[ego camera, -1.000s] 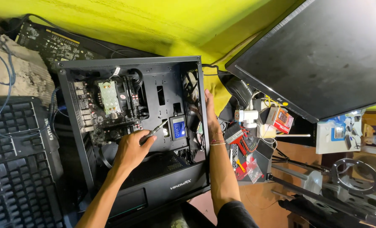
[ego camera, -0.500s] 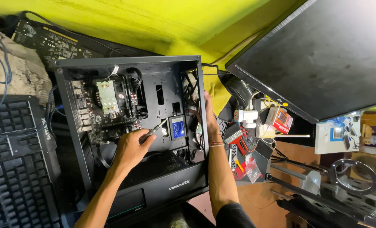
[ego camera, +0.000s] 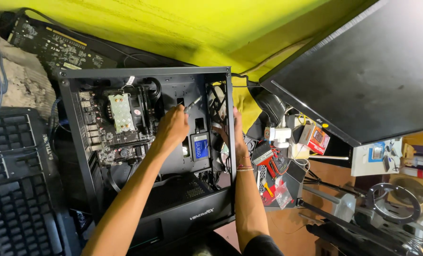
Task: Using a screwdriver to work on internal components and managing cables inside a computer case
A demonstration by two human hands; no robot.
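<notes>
The left hand [ego camera: 173, 127] is clenched around a screwdriver [ego camera: 192, 103], its tip angled toward the back panel of the open black computer case [ego camera: 145, 72] lying on its side, apparently at a screw there, though the view is too dim to be sure. The right hand [ego camera: 235, 135] grips the case's edge beside the blue drive [ego camera: 200, 146], seemingly to steady it. Since the earlier frame the left hand has moved up from the motherboard's [ego camera: 116, 132] lower edge.
</notes>
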